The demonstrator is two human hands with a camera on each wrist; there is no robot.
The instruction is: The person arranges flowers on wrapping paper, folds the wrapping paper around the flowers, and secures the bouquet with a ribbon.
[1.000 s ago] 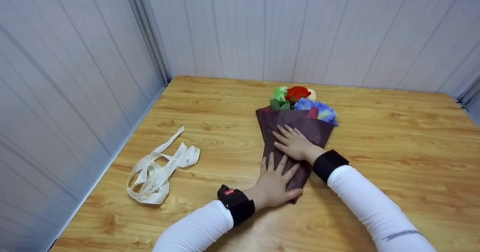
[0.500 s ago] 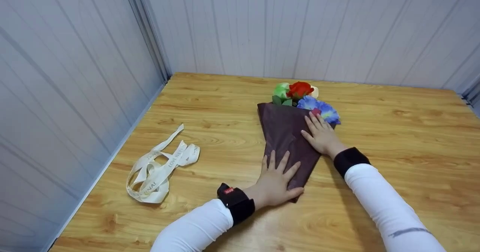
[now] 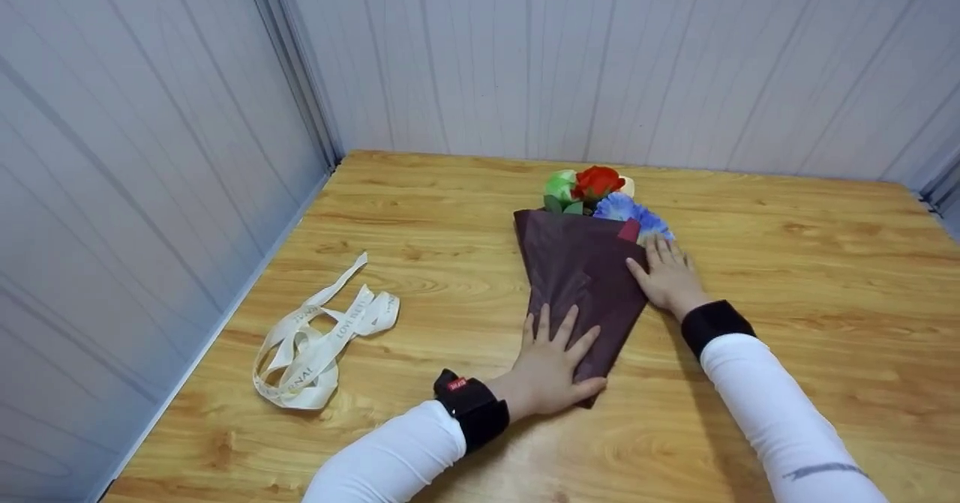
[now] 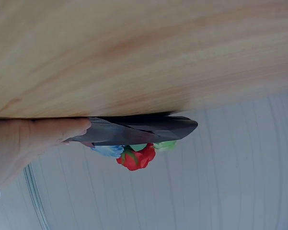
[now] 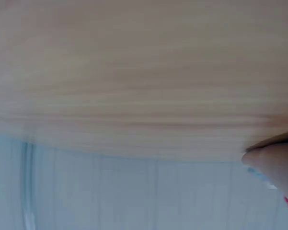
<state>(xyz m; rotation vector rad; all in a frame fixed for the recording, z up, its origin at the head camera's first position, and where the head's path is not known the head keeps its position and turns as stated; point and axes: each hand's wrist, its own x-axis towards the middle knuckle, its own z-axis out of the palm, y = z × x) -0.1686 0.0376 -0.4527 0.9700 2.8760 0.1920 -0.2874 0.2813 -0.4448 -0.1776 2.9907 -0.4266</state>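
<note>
A bouquet wrapped in dark maroon paper (image 3: 574, 252) lies flat on the table, its narrow end toward me. Out of the wide end show a red flower (image 3: 598, 182), a green flower (image 3: 560, 187) and blue flowers (image 3: 616, 207). My left hand (image 3: 551, 368) rests with spread fingers on the narrow lower part of the wrap. On the wrap's upper right edge lies my right hand (image 3: 669, 274), fingers straight, tips by the blue flowers. In the left wrist view the red flower (image 4: 136, 158) shows beyond the wrap (image 4: 144, 129). The right wrist view has only part of a finger (image 5: 273, 165).
A loose pile of white printed ribbon (image 3: 315, 353) lies on the wooden table (image 3: 450, 263), to the left of the bouquet. Pale panelled walls (image 3: 480, 61) stand at the back and left edges of the table.
My right hand has slid from the middle of the wrap to its upper right edge, partly covering the blue flowers. The left hand has stayed in place.
</note>
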